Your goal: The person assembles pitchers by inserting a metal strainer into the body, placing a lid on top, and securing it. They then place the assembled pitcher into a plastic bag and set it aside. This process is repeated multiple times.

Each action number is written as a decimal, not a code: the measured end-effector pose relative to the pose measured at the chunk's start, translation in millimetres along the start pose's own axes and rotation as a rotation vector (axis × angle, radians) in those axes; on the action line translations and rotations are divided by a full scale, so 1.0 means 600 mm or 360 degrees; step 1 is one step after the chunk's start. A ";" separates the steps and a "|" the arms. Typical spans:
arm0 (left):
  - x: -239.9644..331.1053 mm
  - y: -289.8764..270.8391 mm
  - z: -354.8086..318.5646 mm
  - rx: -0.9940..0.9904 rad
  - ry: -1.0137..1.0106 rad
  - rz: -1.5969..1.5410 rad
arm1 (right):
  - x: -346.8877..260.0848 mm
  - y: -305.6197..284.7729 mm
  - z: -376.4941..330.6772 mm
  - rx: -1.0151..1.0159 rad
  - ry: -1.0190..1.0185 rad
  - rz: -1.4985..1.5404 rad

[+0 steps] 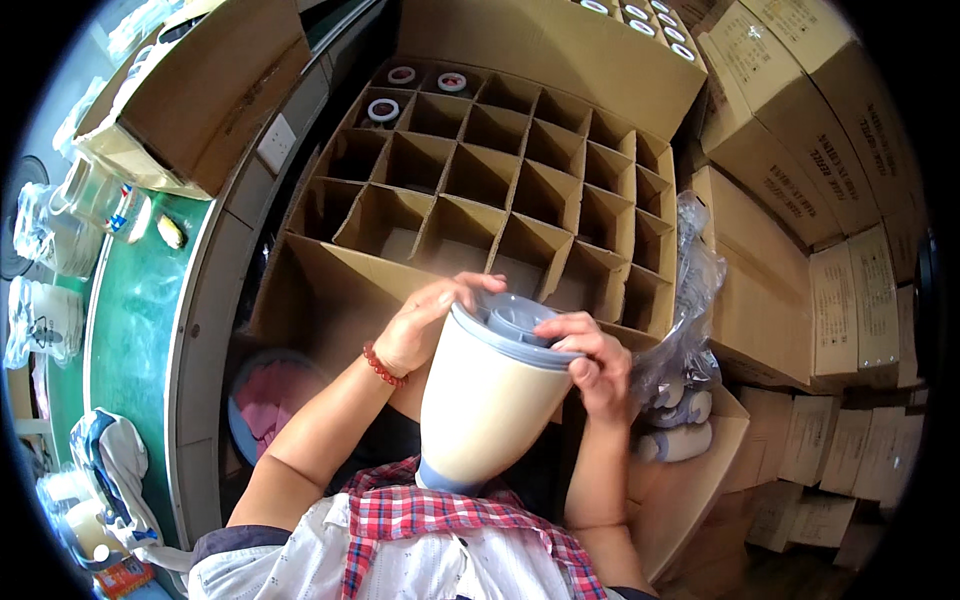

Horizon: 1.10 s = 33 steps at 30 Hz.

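Observation:
A large cream tumbler [490,400], tapering to a grey-blue base, stands almost upright in front of my chest. Its grey-blue lid [520,318] sits at the top, with a raised round part in the middle. My left hand [425,320] grips the left side of the rim, fingers reaching over the lid's far edge. On the right side, my right hand [598,365] has its fingers bent over the rim and touching the lid. Just beyond both hands is an open carton with cardboard dividers [470,190]; several round-topped containers [384,110] fill cells at its far left.
A green-topped bench [140,330] runs along the left, bearing bagged items, a cloth [105,470] and an open box [225,90]. Clear plastic bags [690,290] and cream bottles [680,443] lie in a box at right. Stacked cartons [780,150] line the right side.

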<state>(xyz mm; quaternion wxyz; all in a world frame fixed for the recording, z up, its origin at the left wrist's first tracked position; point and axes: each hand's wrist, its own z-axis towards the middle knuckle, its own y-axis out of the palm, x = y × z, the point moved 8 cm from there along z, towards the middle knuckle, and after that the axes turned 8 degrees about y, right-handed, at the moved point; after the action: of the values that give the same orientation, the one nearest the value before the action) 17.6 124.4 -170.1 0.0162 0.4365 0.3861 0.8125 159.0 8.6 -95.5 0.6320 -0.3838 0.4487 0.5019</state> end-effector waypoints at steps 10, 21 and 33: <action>0.084 0.039 0.028 -0.0023 -0.0100 0.1043 | 0.047 -0.024 0.034 0.0015 0.0474 0.0406; 0.109 0.131 0.002 -0.0416 0.0378 0.1338 | 0.065 0.015 -0.009 0.0162 0.0921 0.0848; 0.097 0.134 0.044 -0.0203 0.0093 0.1541 | 0.130 -0.031 0.039 0.0226 0.1193 0.0631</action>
<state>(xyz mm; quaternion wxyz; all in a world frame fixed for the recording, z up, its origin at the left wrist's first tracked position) 25.6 105.4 -69.3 -0.3475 0.5410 0.0885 0.7607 188.7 49.3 -162.4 0.3414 -0.4015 0.7459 0.4073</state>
